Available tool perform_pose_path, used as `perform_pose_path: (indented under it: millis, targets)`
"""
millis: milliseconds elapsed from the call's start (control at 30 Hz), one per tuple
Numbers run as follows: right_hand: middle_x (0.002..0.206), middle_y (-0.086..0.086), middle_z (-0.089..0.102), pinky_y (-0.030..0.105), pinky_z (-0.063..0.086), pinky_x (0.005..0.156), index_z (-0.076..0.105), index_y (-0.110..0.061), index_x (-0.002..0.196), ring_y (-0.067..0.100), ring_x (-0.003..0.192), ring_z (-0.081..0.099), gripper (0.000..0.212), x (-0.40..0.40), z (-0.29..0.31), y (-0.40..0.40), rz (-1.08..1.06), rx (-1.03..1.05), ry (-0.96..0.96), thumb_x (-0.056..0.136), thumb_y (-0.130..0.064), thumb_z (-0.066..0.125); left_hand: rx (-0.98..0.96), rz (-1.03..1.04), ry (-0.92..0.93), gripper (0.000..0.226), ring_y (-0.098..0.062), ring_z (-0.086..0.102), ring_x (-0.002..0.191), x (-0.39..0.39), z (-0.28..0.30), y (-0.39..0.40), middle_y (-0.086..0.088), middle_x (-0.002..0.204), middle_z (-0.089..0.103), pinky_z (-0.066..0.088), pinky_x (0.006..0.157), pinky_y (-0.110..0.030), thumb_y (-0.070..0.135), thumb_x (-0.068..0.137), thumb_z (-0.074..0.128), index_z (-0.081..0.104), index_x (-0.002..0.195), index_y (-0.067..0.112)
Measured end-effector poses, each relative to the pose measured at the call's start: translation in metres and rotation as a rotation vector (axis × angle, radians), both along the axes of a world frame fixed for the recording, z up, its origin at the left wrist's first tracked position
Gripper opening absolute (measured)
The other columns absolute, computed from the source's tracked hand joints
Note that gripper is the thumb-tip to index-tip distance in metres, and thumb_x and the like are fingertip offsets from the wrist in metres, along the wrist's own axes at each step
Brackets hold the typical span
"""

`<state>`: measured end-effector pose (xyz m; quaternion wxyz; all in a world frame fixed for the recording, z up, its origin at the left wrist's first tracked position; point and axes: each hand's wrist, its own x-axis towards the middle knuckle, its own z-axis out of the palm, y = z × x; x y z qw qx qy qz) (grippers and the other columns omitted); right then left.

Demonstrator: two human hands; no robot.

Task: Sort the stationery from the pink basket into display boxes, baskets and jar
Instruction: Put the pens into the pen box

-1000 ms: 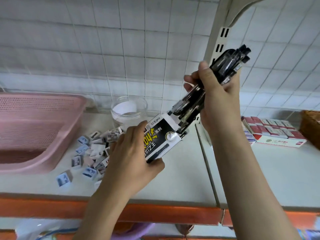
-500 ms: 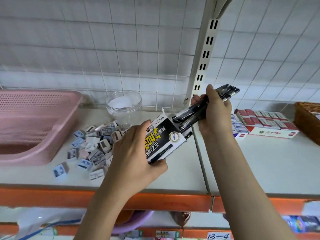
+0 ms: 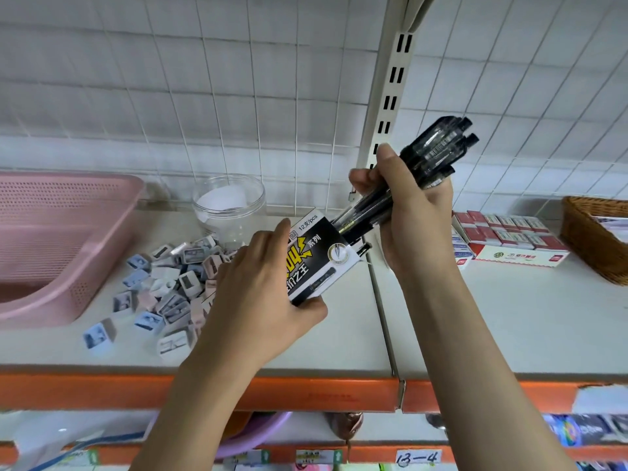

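the right hand (image 3: 413,212) holds a closed grip around a bundle of black pens (image 3: 418,171), their tips angled down into the open top of a black-and-white pen box (image 3: 319,258). the left hand (image 3: 268,294) grips that box from below, tilted above the white shelf (image 3: 339,345). just left of the hands lies a heap of small pencil sharpeners (image 3: 170,283), with a clear jar (image 3: 229,205) behind it and the pink basket (image 3: 51,239) at far left. to the right sit a display box of erasers (image 3: 509,239) and a wicker basket (image 3: 594,232).
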<state>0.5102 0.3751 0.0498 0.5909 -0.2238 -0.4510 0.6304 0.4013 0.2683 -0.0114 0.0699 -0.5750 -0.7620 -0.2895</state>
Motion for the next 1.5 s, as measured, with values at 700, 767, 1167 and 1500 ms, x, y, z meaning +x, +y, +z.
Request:
perform_pose_path:
  millis: [700,767,1167,1500]
  targets:
    - [0.083,-0.002,0.069,0.034,0.056,0.076,0.036,-0.030,0.126,0.016,0.079,0.068,0.067,0.001,-0.017,0.012,-0.017,-0.064,-0.410,0.075,-0.016,0.077,0.099,-0.111,-0.010,0.088,-0.026,0.059,0.095,0.000,-0.003,0.010,-0.003,0.112,0.059,0.051,0.080,-0.043,0.052,0.059,0.048,0.040,0.136,0.010]
    - [0.089,0.000,0.069,0.034,0.055,0.081,0.022,-0.037,0.135,0.014,0.081,0.068,0.083,0.001,-0.021,0.013,-0.019,0.009,-0.383,0.076,-0.012,0.076,0.090,-0.108,0.000,0.088,-0.026,0.060,0.094,-0.001,-0.003,0.011,-0.003,0.111,0.059,0.052,0.080,-0.044,0.052,0.058,0.048,0.041,0.135,0.009]
    - [0.085,-0.004,0.066,0.027,0.051,0.066,0.057,-0.027,0.111,0.011,0.075,0.062,0.021,0.004,-0.031,0.015,-0.115,0.024,-0.450,0.091,-0.021,0.059,0.054,-0.091,0.017,0.088,-0.029,0.063,0.090,-0.003,-0.004,0.017,-0.006,0.106,0.062,0.051,0.076,-0.044,0.050,0.056,0.048,0.046,0.132,0.006]
    - [0.140,-0.013,0.048,0.015,0.029,0.108,0.044,-0.027,0.139,-0.006,0.129,0.038,0.042,0.015,-0.052,0.006,-0.042,0.413,-0.819,0.099,-0.037,0.034,0.057,-0.075,-0.040,0.087,-0.030,0.061,0.086,-0.012,-0.006,0.025,-0.005,0.099,0.061,0.048,0.074,-0.037,0.039,0.050,0.062,0.043,0.130,0.013]
